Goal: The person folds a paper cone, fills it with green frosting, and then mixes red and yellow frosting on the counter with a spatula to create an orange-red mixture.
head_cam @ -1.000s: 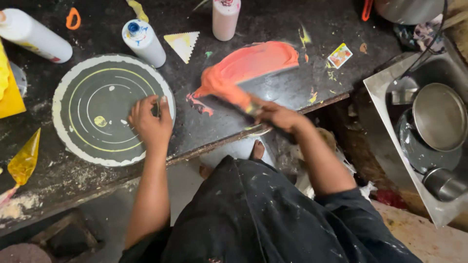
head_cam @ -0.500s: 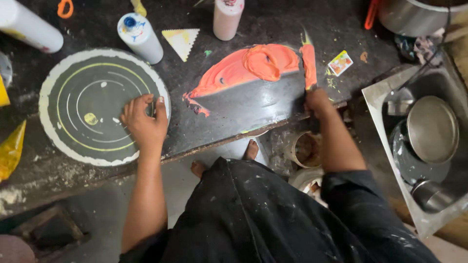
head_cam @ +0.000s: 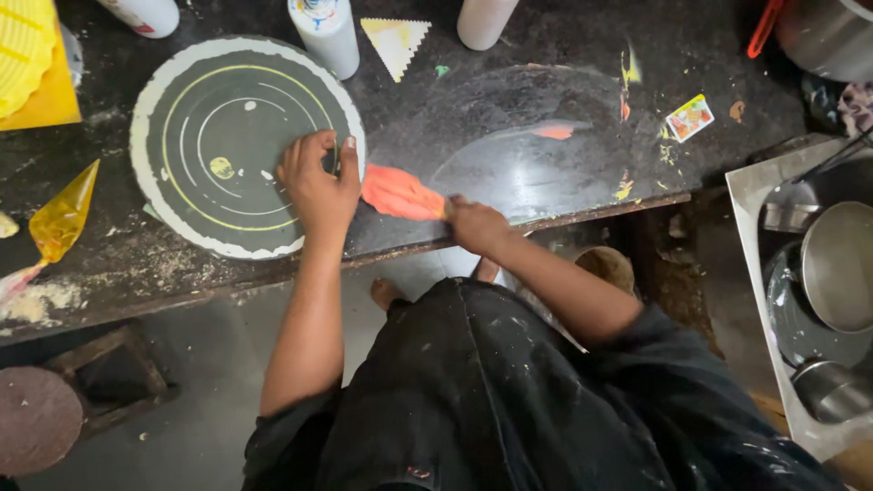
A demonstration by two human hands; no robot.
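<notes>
My left hand (head_cam: 318, 186) rests flat on the right edge of a round dark turntable (head_cam: 195, 109) with white and yellow rings and a pale rim. My right hand (head_cam: 475, 225) grips a scraper or spatula whose blade is coated with orange icing (head_cam: 400, 194); the blade points left toward the turntable, close to my left hand. The black worktop (head_cam: 509, 164) where the icing lay shows a smeared, scraped patch with a small orange streak (head_cam: 553, 131) left on it.
A white bottle with a blue cap (head_cam: 326, 35), a yellow-white toothed comb scraper (head_cam: 396, 41), and a pinkish cup (head_cam: 486, 20) stand at the back. A yellow piping bag (head_cam: 56, 221) lies left. Steel pans and bowls (head_cam: 837, 268) sit at the right. A small coloured card (head_cam: 688, 117) lies right.
My right hand swept the orange icing off the worktop, from the right side across to the left, gathering it on the blade. The left hand stayed on the turntable.
</notes>
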